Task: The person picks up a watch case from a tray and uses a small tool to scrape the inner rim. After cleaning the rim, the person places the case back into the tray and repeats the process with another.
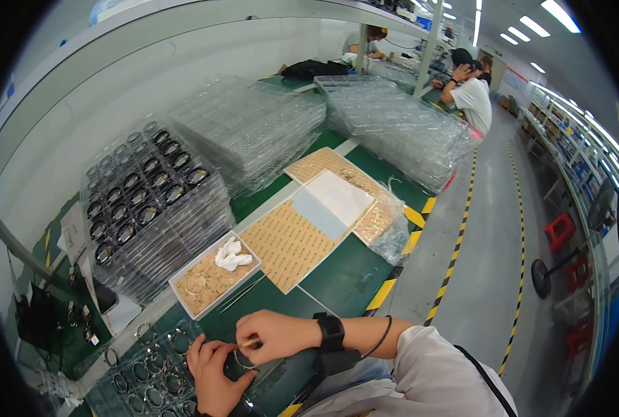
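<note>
White fabric sleeve (438,365); right hand (271,337), pinching small yellowish piece (252,342); left hand (215,375), thumb and fingers spread beside thin silvery ring (239,362) below right hand; steady support, light pressure advisable.

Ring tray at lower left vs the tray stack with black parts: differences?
Height: the ring tray sits low on the bench; the tray stack rises many layers.
Contents: the ring tray holds thin, open rings; the stack's top shows thicker black round parts.
Position: the ring tray is beside the left hand; the stack stands beyond reach contact.
Shared: clear material, round contents.
</note>
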{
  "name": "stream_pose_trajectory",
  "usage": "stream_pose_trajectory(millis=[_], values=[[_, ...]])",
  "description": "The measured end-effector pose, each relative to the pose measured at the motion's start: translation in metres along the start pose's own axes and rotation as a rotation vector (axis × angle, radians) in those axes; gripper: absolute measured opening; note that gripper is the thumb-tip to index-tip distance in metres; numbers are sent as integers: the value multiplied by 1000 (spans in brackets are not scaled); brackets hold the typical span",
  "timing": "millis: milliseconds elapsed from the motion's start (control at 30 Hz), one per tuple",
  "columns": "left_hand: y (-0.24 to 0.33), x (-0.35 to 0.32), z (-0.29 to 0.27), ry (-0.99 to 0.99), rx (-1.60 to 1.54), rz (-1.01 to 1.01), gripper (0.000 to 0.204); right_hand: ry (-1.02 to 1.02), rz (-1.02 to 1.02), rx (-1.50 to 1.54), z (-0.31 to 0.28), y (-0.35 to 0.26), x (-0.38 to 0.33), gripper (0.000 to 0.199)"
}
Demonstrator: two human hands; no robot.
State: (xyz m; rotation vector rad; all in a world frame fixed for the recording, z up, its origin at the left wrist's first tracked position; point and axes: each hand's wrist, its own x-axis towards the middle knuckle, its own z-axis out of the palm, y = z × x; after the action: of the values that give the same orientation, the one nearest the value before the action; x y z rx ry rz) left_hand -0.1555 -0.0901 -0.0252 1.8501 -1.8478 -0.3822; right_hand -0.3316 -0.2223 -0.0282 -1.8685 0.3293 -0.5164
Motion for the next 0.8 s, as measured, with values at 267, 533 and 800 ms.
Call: stream_pose_trajectory(millis=[267,533,800], values=[[-4,4,-5,-8,-46,10,58,167,18,16,-22,2,1,5],[-15,1,-3,30,-60,23,57,261,142,-447,-10,-9,13,7],[-18,-6,6,57,-60,59,57,91,128,-441,1,-6,4,4]])
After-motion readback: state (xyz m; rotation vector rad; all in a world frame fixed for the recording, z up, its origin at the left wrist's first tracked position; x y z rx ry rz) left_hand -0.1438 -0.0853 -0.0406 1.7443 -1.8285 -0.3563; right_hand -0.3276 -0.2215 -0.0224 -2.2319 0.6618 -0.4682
